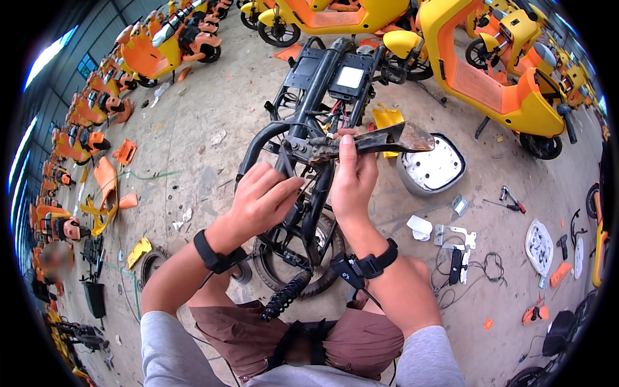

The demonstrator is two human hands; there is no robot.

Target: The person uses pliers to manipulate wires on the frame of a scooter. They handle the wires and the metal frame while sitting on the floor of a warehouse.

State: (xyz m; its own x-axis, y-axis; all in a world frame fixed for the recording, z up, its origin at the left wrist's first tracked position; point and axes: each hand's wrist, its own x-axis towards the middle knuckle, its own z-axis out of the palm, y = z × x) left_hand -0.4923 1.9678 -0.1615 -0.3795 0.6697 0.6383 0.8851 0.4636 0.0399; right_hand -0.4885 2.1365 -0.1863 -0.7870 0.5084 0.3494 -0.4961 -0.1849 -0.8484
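Note:
My right hand (354, 184) is closed around a dirty black elongated bracket (380, 138), thumb on top. Its flared, rust-stained end points right, and its other end lies over the black scooter frame (309, 90). Just left of it, my left hand (267, 198) is closed, fingers curled together beside the bracket's left end. What those fingers hold, if anything, is hidden. Below both hands are the wheel (261, 266) and a black coil-spring shock absorber (287, 295), between my knees. Red wires (336, 109) show on the frame beyond the bracket.
A grey-rimmed white container (433, 169) stands right of the frame. Farther right on the floor lie a metal plate (458, 236), cables (491, 267) and a red-handled tool (516, 206). Yellow-orange scooters (496, 97) stand beyond, and orange panels (106, 180) lie at left.

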